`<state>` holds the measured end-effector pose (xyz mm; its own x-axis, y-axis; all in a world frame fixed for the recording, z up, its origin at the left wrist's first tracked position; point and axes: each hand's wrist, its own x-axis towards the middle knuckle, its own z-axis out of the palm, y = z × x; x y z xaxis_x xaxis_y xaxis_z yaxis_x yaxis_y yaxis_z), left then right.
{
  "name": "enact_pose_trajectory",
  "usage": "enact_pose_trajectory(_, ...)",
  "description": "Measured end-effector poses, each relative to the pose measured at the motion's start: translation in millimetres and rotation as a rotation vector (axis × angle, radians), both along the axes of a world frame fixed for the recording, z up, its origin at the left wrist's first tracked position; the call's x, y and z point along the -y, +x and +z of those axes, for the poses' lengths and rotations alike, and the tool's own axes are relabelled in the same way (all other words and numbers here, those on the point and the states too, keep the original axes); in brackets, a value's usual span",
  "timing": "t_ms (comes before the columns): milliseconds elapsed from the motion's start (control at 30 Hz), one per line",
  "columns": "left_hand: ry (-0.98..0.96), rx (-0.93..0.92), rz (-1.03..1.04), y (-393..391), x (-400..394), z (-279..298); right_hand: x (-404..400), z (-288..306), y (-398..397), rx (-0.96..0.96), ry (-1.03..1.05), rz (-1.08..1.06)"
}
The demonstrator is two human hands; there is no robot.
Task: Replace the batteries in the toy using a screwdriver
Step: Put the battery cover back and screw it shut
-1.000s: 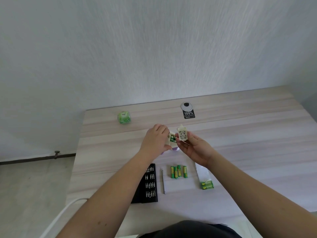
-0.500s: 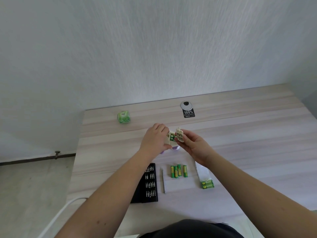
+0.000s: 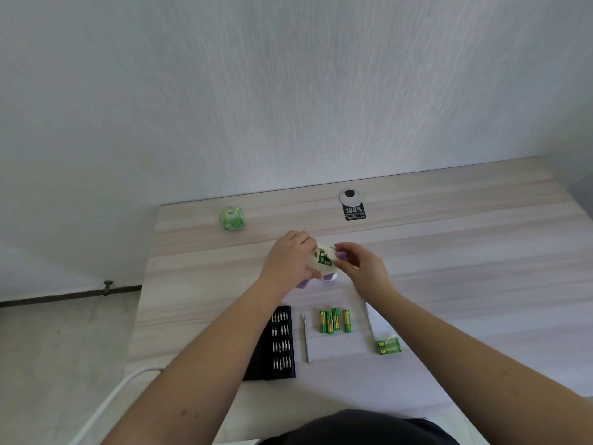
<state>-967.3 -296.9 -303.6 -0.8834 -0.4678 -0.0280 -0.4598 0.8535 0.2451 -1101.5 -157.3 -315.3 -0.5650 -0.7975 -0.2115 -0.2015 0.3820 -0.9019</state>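
Observation:
My left hand [image 3: 288, 261] grips a cream and purple toy [image 3: 325, 270] just above the wooden table [image 3: 465, 268]. The toy's battery compartment faces me, uncovered, with green batteries [image 3: 322, 260] inside. My right hand [image 3: 361, 268] is at the toy's right side, its fingertips pinching the cream battery cover [image 3: 331, 247], which shows only edge-on at the compartment's top. A slim screwdriver [image 3: 306, 337] lies on the table nearer to me. Several loose green batteries [image 3: 334, 321] lie to its right.
A black case of screwdriver bits [image 3: 279, 343] lies left of the screwdriver. A green battery pack [image 3: 389, 345] with its clear wrapper [image 3: 373, 319] sits under my right forearm. A green cube [image 3: 231, 219] and a cable grommet [image 3: 350, 198] are near the wall. The table's left edge drops to the floor.
My right hand has brought the battery cover from beside the toy in against the uncovered compartment and turned palm-down. My left hand holds the toy in about the same place.

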Motion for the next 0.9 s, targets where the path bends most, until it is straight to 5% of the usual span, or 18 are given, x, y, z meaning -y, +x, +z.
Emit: enact_pose_trajectory(900,0.035,-0.010,-0.030,-2,1,1,11,-5,11,-0.323,-0.005,0.083)
